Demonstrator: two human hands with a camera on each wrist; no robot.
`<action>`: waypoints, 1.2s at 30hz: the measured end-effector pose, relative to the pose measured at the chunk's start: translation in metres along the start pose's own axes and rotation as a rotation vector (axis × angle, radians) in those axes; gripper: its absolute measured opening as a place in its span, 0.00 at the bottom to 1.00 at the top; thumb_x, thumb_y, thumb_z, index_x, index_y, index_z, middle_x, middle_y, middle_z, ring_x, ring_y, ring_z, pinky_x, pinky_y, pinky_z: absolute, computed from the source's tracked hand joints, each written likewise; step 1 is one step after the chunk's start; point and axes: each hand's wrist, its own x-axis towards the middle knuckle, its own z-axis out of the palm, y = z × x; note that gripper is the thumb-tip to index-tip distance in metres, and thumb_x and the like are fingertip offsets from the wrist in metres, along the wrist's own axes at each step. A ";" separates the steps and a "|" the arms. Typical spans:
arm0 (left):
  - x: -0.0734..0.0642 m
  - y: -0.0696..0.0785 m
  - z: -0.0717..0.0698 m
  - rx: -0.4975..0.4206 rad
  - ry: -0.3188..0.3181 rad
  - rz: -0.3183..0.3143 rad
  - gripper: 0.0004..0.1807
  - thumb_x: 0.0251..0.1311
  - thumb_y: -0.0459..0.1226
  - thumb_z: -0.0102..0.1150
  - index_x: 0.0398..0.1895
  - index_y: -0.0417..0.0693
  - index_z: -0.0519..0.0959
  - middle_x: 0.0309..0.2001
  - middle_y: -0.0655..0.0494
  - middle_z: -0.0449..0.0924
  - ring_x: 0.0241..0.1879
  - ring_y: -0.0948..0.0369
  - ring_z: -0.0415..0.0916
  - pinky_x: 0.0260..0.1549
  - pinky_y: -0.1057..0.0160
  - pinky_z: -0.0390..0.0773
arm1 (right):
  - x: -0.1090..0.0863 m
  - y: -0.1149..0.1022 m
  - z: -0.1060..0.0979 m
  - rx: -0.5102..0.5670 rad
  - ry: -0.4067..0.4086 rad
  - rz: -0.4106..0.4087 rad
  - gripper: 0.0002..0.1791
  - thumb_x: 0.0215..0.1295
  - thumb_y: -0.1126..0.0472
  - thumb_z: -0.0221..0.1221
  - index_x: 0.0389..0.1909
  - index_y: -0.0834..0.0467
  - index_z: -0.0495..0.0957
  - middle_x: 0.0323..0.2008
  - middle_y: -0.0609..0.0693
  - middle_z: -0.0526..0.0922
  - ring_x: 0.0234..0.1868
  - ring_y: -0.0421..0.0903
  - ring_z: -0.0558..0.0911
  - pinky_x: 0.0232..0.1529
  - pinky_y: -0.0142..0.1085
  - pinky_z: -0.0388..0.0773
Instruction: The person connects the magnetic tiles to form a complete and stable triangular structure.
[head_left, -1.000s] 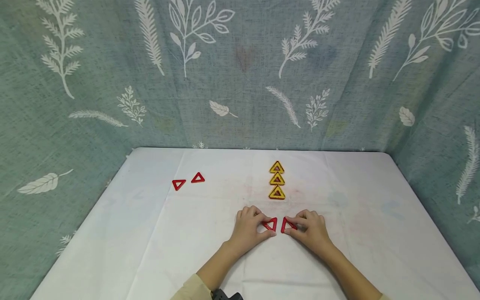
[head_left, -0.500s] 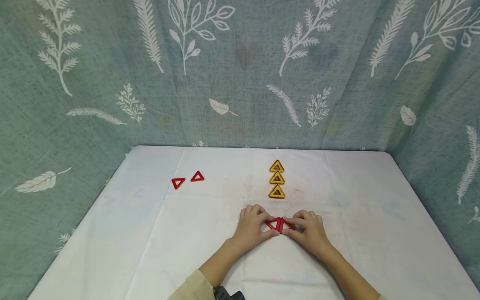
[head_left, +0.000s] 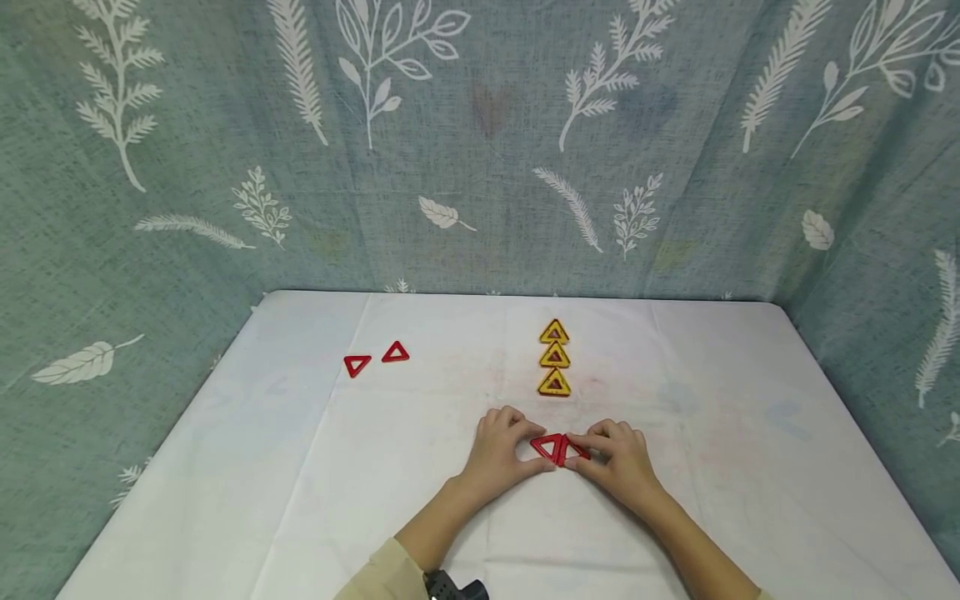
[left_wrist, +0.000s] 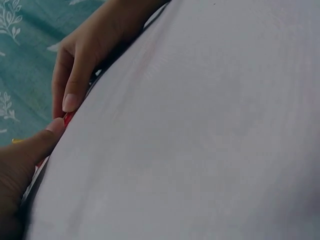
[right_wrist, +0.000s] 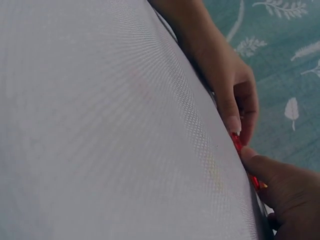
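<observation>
Two red open-centred triangle tiles lie edge to edge on the white cloth, the left red triangle (head_left: pixel 541 452) and the right red triangle (head_left: pixel 563 451). My right hand (head_left: pixel 621 461) pinches the right one between thumb and index finger. My left hand (head_left: pixel 498 452) is spread around the left one, its thumb tip near the lower corner and its index finger just above the top edge; the triangle's outline shows between them. Both wrist views see the meeting thumbs side-on, with a sliver of red triangle (left_wrist: pixel 68 119) between the hands.
Three yellow triangles (head_left: pixel 554 356) with darker centres stand in a column beyond the hands. Farther left lie two more red triangles, one pointing down (head_left: pixel 357 359) and one pointing up (head_left: pixel 396 359). A leaf-patterned green curtain (head_left: pixel 480 242) borders the white table (head_left: pixel 225 483).
Both hands have brought the two red triangles inward until their edges meet. In the last half second my left index finger has lifted off the left triangle.
</observation>
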 end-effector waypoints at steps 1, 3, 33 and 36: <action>0.000 -0.003 -0.001 -0.001 0.002 0.000 0.26 0.39 0.56 0.72 0.43 0.56 0.82 0.39 0.59 0.69 0.38 0.62 0.61 0.42 0.60 0.63 | 0.000 0.000 0.000 0.006 -0.003 0.003 0.19 0.39 0.55 0.74 0.37 0.52 0.87 0.30 0.42 0.73 0.30 0.37 0.66 0.33 0.34 0.54; -0.002 -0.011 -0.003 0.008 0.014 0.005 0.28 0.39 0.56 0.72 0.44 0.55 0.81 0.39 0.59 0.69 0.39 0.62 0.61 0.42 0.59 0.63 | 0.001 0.000 0.001 0.013 -0.008 0.006 0.19 0.39 0.54 0.74 0.37 0.52 0.87 0.30 0.42 0.73 0.30 0.37 0.65 0.33 0.34 0.54; -0.011 -0.098 -0.061 0.039 0.109 -0.379 0.41 0.38 0.52 0.75 0.58 0.46 0.74 0.48 0.48 0.67 0.47 0.50 0.61 0.48 0.49 0.60 | -0.001 0.003 0.001 0.021 -0.004 0.002 0.19 0.38 0.52 0.74 0.36 0.51 0.88 0.29 0.41 0.73 0.30 0.36 0.65 0.33 0.33 0.54; -0.011 -0.103 -0.065 0.040 0.107 -0.413 0.42 0.38 0.53 0.75 0.59 0.46 0.73 0.49 0.47 0.66 0.48 0.50 0.59 0.47 0.50 0.60 | -0.002 0.003 0.002 0.023 -0.003 0.005 0.19 0.38 0.52 0.74 0.36 0.51 0.88 0.29 0.40 0.73 0.30 0.35 0.65 0.33 0.33 0.54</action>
